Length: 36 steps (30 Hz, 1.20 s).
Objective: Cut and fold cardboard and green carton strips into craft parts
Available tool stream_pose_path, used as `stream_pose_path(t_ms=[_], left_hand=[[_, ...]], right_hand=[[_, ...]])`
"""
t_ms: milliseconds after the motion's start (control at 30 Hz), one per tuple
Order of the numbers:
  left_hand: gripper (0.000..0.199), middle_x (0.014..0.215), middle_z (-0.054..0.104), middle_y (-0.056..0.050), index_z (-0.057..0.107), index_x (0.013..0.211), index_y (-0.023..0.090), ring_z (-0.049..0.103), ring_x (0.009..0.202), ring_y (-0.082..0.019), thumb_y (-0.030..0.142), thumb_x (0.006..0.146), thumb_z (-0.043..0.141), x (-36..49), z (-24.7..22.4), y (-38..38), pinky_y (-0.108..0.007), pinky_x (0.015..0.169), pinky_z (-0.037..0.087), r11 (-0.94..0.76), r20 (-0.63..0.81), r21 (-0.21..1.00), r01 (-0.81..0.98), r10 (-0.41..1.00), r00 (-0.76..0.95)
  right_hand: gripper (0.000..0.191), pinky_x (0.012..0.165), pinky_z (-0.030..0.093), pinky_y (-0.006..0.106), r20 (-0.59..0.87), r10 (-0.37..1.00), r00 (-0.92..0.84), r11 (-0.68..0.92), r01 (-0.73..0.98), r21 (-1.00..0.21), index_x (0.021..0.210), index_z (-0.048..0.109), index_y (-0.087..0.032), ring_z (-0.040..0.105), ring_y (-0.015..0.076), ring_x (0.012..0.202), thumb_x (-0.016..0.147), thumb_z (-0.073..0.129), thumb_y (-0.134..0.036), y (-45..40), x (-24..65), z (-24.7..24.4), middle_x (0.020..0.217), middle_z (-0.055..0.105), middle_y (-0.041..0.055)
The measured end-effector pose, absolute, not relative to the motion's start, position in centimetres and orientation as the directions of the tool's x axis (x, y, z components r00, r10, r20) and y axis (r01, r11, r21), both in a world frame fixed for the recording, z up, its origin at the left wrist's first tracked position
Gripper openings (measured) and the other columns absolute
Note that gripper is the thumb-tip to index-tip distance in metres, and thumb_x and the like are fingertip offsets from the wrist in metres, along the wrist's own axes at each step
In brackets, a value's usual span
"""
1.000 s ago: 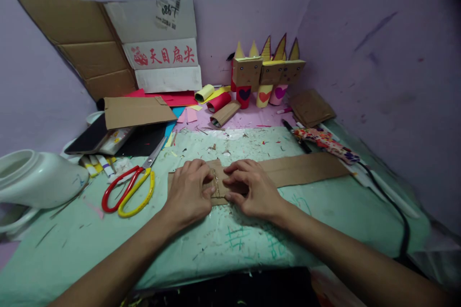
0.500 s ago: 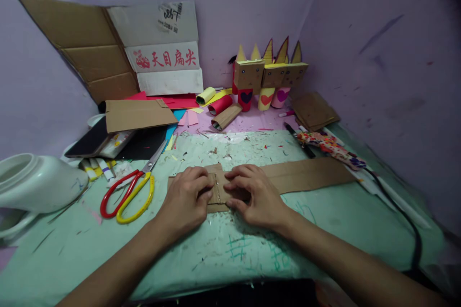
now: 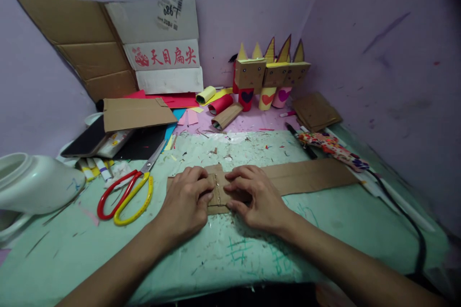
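Note:
Brown cardboard pieces lie joined on the table in front of me, with a shiny glue-like line [image 3: 217,191] running along the seam. From the seam a long cardboard strip [image 3: 306,176] stretches away to the right. My left hand [image 3: 189,196], fingers bent and close together, presses down on the cardboard left of the seam. On its right side my right hand [image 3: 254,194] grips the strip, thumb at the near edge and fingertips on top. The palms hide part of the cardboard. Left of my hands rest scissors [image 3: 134,192] with red and yellow handles, blades partly apart.
A white jug [image 3: 39,182] lies on its side at the left. Cardboard figures [image 3: 250,76] stand at the back near paper-covered tubes [image 3: 220,104]. A flower-patterned tool [image 3: 333,149] with a black cable [image 3: 406,216] lies at the right. Scraps litter the green cover [image 3: 230,146].
The camera view has shifted very slightly. Both hands keep the same place and grip on the cardboard, with no visible movement of the pieces.

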<state>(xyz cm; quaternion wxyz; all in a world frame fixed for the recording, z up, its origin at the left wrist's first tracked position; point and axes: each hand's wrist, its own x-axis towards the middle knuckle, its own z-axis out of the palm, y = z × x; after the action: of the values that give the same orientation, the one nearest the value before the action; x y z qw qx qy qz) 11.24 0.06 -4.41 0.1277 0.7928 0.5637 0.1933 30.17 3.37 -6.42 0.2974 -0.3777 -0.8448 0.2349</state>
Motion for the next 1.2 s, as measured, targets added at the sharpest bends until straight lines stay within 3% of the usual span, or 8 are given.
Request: stream_pose_path(t_ms=[333, 467, 600, 767, 867, 933, 1100, 1200], left_hand=[[0.029, 0.100, 0.060, -0.009, 0.057, 0.101, 0.016, 0.053, 0.095, -0.027, 0.012, 0.072, 0.058, 11.3, -5.1, 0.4, -0.048, 0.083, 0.044, -0.233, 0.145, 0.425, 0.875, 0.971, 0.188], [0.026, 0.113, 0.058, -0.010, 0.060, 0.103, 0.018, 0.054, 0.105, -0.027, 0.019, 0.078, 0.055, 10.0, -4.3, 0.4, -0.046, 0.089, 0.045, -0.293, 0.311, 0.493, 0.819, 0.939, 0.148], [0.016, 0.107, 0.063, -0.006, 0.061, 0.095, 0.022, 0.058, 0.102, -0.023, 0.027, 0.084, 0.051, 7.4, -2.2, 0.3, -0.041, 0.091, 0.045, -0.161, 0.513, 0.525, 0.836, 0.843, -0.160], [0.018, 0.084, 0.069, -0.003, 0.066, 0.084, 0.022, 0.064, 0.080, -0.023, 0.033, 0.075, 0.056, 5.2, -1.3, 1.0, -0.038, 0.079, 0.049, 0.175, 0.287, 0.641, 0.747, 0.848, -0.445], [0.019, 0.077, 0.070, -0.003, 0.068, 0.078, 0.021, 0.064, 0.073, -0.024, 0.034, 0.070, 0.057, 5.0, -1.9, 1.4, -0.038, 0.071, 0.049, 0.251, 0.108, 0.612, 0.750, 0.913, -0.394], [0.018, 0.077, 0.071, -0.004, 0.068, 0.077, 0.020, 0.064, 0.074, -0.025, 0.032, 0.071, 0.057, 5.3, -2.3, 1.5, -0.037, 0.069, 0.048, 0.227, 0.123, 0.601, 0.766, 0.921, -0.370], [0.016, 0.087, 0.068, -0.007, 0.068, 0.080, 0.018, 0.062, 0.085, -0.021, 0.021, 0.080, 0.053, 7.3, -3.3, 0.9, -0.036, 0.077, 0.048, -0.277, 0.473, 0.523, 0.806, 0.881, -0.004], [0.019, 0.093, 0.066, -0.008, 0.069, 0.089, 0.017, 0.059, 0.090, -0.022, 0.014, 0.081, 0.052, 8.6, -3.8, 0.5, -0.041, 0.081, 0.047, -0.457, 0.418, 0.432, 0.778, 0.865, 0.276]], right_hand=[[0.023, 0.086, 0.040, 0.041, 0.322, 0.773, -0.546, 0.608, 0.493, -0.623, 0.084, 0.068, -0.019, 0.054, 0.0237, 0.095, 0.062, 0.074, -0.015, 3.4, 30.3, -6.6, 0.102, 0.066, 0.0055], [0.022, 0.086, 0.040, 0.042, 0.309, 0.781, -0.542, 0.596, 0.500, -0.629, 0.084, 0.069, -0.019, 0.053, 0.0242, 0.096, 0.064, 0.074, -0.016, 3.5, 30.3, -6.6, 0.102, 0.066, 0.0056], [0.023, 0.086, 0.041, 0.042, 0.310, 0.783, -0.540, 0.593, 0.495, -0.635, 0.085, 0.069, -0.019, 0.053, 0.0244, 0.097, 0.063, 0.074, -0.015, 3.5, 30.2, -6.6, 0.103, 0.066, 0.0056], [0.021, 0.086, 0.041, 0.043, 0.320, 0.776, -0.543, 0.600, 0.483, -0.637, 0.085, 0.068, -0.019, 0.054, 0.0248, 0.097, 0.064, 0.072, -0.013, 3.5, 30.2, -6.7, 0.103, 0.066, 0.0063], [0.020, 0.085, 0.041, 0.044, 0.320, 0.774, -0.546, 0.602, 0.481, -0.637, 0.085, 0.068, -0.019, 0.054, 0.0252, 0.097, 0.065, 0.071, -0.014, 3.5, 30.2, -6.8, 0.103, 0.066, 0.0065], [0.020, 0.085, 0.041, 0.045, 0.321, 0.773, -0.548, 0.604, 0.478, -0.637, 0.085, 0.069, -0.019, 0.054, 0.0252, 0.097, 0.065, 0.071, -0.014, 3.5, 30.3, -6.8, 0.103, 0.066, 0.0068], [0.020, 0.086, 0.042, 0.044, 0.316, 0.775, -0.547, 0.599, 0.479, -0.642, 0.084, 0.069, -0.018, 0.054, 0.0252, 0.098, 0.065, 0.072, -0.014, 3.4, 30.3, -6.7, 0.103, 0.066, 0.0070], [0.020, 0.086, 0.041, 0.045, 0.315, 0.776, -0.547, 0.599, 0.480, -0.641, 0.085, 0.069, -0.018, 0.054, 0.0253, 0.098, 0.065, 0.072, -0.015, 3.4, 30.3, -6.7, 0.103, 0.066, 0.0074]])
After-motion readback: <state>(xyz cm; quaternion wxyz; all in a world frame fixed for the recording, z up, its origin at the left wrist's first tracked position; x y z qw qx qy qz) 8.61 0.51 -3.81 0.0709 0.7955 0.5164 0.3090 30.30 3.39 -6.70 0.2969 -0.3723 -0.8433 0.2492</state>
